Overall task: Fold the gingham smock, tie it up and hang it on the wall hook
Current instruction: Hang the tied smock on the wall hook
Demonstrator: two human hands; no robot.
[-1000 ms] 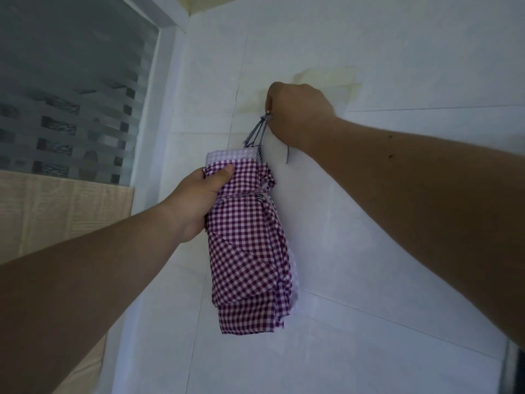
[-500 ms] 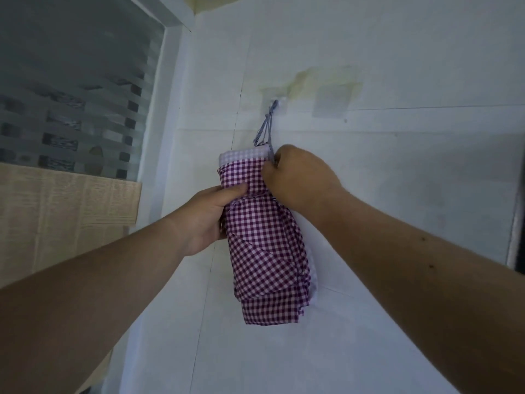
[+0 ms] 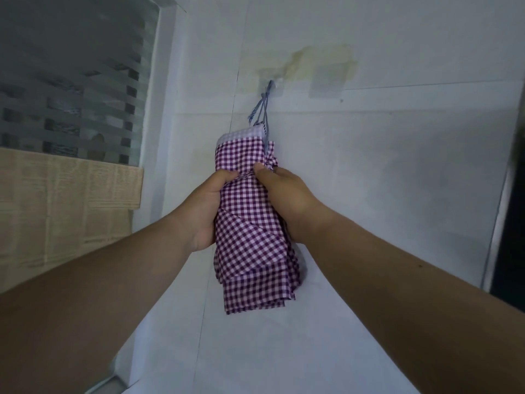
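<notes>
The gingham smock [image 3: 250,223] is seen hanging against the white tiled wall [image 3: 397,194], suspended by its grey-blue ties [image 3: 262,109] from a clear adhesive wall hook [image 3: 271,85], and it is clasped between both hands at roughly its upper third. The left hand [image 3: 206,206] is placed on the bundle's left edge and the right hand [image 3: 287,200] on its right edge, so that the folded cloth runs down between the two palms and extends well below them. The smock is shown as a long, narrow, folded bundle of purple-and-white check, with a paler lilac band across its top edge and several layered folds visible at the bottom, where one diagonal flap crosses the front. A small gathered knot of fabric is seen at the upper right, just beside the right thumb. The left hand's fingers are curled round the cloth's side with the thumb pressed onto the front, and the right hand is likewise closed on the fabric, its thumb pinching the front near the knot. Both grips are held tight on the smock. A second clear adhesive patch [image 3: 326,81] and a yellowish stain [image 3: 312,58] are seen on the wall beside the hook, and a frosted window [image 3: 71,81] is seen to the left above a beige panel [image 3: 56,200].
</notes>
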